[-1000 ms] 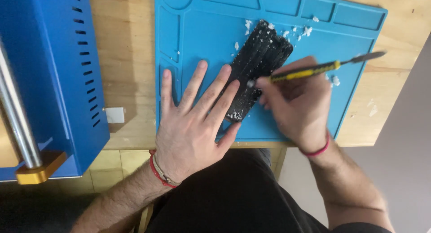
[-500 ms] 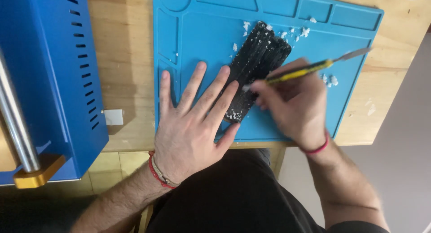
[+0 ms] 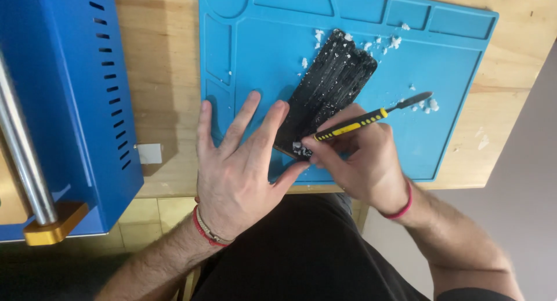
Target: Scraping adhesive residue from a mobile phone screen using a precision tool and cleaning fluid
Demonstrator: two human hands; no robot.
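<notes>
A black flat panel (image 3: 333, 86) streaked with white residue lies diagonally on a blue silicone work mat (image 3: 261, 63). My left hand (image 3: 241, 167) rests flat on the mat with fingers spread, its fingertips pressing the panel's near left edge. My right hand (image 3: 362, 159) grips a yellow-and-black handled scraper tool (image 3: 360, 122); one end works at the panel's near corner, where white crumbs gather, and the other metal tip points right over the mat.
A large blue metal machine (image 3: 64, 104) with vent slots and a steel rod (image 3: 23, 156) stands at the left on the wooden table (image 3: 168, 75). White scraped flakes (image 3: 426, 105) dot the mat. A small white square (image 3: 149, 153) lies by the machine. My dark-clothed lap is below.
My right hand has slid down the panel toward its near corner, drawing the tool with it. My left hand has stayed flat in place.
</notes>
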